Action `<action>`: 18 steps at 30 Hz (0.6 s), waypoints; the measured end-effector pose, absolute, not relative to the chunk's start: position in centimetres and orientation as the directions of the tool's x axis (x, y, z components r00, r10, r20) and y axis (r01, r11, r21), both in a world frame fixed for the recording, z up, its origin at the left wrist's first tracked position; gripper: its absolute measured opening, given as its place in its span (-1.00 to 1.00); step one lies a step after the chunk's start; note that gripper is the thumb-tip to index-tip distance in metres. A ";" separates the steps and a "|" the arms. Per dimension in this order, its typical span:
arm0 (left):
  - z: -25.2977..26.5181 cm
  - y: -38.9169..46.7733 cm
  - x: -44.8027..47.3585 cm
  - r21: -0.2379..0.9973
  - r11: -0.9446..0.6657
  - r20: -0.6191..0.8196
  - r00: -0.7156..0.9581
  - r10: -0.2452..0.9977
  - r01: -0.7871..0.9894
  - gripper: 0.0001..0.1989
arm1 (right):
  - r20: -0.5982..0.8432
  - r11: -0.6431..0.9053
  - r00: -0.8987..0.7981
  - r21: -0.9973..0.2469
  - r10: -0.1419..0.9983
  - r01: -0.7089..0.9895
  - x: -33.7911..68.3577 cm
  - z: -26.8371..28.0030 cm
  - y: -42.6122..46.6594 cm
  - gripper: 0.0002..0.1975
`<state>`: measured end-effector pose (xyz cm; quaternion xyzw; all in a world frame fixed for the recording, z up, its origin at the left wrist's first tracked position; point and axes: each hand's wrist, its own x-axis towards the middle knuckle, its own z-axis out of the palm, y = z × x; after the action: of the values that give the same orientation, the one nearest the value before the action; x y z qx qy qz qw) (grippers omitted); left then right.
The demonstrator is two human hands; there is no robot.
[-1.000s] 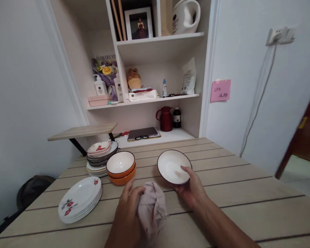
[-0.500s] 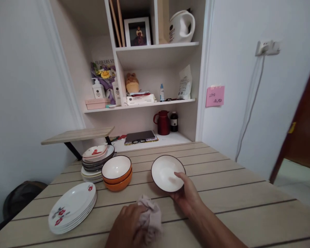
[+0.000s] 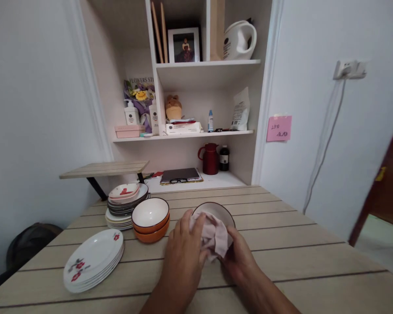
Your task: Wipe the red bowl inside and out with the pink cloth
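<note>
A white bowl with a dark rim (image 3: 225, 213) is tilted up over the table, gripped at its right side by my right hand (image 3: 240, 257). The thumb of that hand lies at the rim, and its fingers are hidden beneath the bowl. My left hand (image 3: 186, 246) holds a crumpled pale pink cloth (image 3: 214, 235) against the bowl's inside. Much of the bowl's interior is covered by the cloth. To the left stand two stacked orange bowls (image 3: 152, 235) with white insides.
White plates with red flowers (image 3: 93, 255) are stacked at the table's left. Behind them rises a mixed stack of plates and dishes (image 3: 127, 205). A small raised wooden shelf (image 3: 105, 169) and a red jug (image 3: 210, 159) stand farther back.
My left hand has brought the cloth up from the tabletop to the right, into the bowl. My right hand still holds the bowl. The view has shifted slightly.
</note>
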<state>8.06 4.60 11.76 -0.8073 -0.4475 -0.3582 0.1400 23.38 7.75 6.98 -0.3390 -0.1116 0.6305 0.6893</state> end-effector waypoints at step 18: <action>4.0 10.0 7.1 -0.404 -0.640 0.733 0.650 0.201 0.653 -0.64 | -0.139 0.015 0.143 -0.662 0.980 -0.750 22.1 8.3 6.5 -0.16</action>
<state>7.09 9.99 3.96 -0.8424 -0.2534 -0.3325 0.3401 22.14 6.49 8.27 -0.3127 -0.1841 0.6282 0.6883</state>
